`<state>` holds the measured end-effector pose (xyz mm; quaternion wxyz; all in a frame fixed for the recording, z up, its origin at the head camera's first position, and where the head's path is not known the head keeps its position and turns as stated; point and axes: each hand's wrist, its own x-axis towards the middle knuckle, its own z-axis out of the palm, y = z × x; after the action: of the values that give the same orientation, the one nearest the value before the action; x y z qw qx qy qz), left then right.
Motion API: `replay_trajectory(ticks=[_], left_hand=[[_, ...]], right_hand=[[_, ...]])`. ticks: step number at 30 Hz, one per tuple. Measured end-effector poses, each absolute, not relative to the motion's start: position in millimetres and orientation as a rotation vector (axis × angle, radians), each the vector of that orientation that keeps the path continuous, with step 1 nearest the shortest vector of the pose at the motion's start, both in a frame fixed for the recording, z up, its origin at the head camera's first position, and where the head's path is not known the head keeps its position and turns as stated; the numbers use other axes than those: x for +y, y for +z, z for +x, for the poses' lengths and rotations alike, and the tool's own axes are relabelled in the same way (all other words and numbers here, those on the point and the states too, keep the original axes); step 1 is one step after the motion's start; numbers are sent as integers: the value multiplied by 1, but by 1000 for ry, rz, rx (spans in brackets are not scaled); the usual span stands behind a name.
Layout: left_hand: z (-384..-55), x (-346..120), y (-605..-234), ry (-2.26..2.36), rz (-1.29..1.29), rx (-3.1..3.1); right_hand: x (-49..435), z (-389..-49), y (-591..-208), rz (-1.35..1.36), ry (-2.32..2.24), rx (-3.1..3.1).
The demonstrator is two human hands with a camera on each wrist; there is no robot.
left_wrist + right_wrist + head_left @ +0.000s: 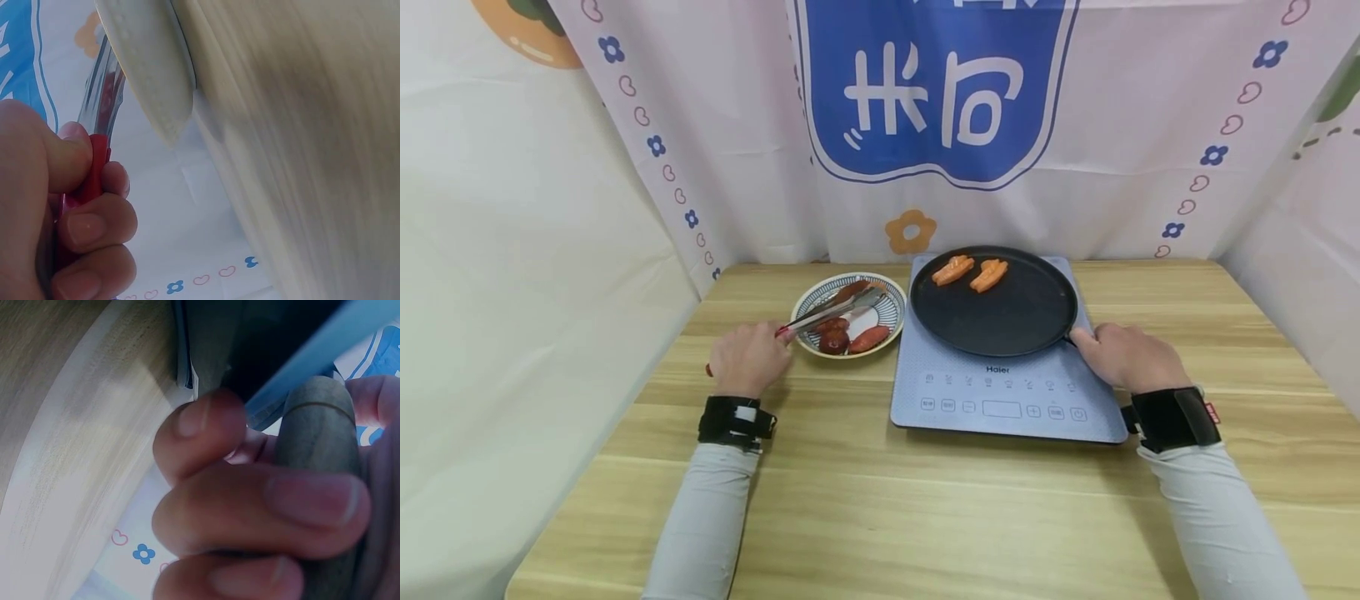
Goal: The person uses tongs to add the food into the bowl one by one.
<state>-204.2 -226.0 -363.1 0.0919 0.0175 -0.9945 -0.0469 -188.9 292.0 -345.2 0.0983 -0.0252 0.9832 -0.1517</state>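
My left hand [749,360] grips red-handled metal tongs [831,312]. The tongs' tips lie over a patterned plate [803,340] that holds several reddish-brown pieces of food [868,338]. In the left wrist view, the fingers wrap the red handle [97,165] below the plate's rim. My right hand [1131,358] holds the black flat pan [1000,317] by its handle. Close up in the right wrist view, fingers curl round that greyish handle [319,434]. Two orange, ridged food pieces [988,275] lie apart from most of the pan's surface, near its far left edge.
Under the pan is a light grey induction cooker [955,425] with a row of touch buttons at its front. Plate and cooker stand side by side on a wooden table [880,517]. A printed curtain [737,167] hangs behind, with white cloth at both sides.
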Motion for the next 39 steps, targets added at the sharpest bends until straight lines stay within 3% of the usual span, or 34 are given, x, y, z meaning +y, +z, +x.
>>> replay_trajectory(ticks=[39], left_hand=[[-195, -230, -340, -175, 18, -2825]], right_hand=[[292, -189, -346, -67, -443, 2902]])
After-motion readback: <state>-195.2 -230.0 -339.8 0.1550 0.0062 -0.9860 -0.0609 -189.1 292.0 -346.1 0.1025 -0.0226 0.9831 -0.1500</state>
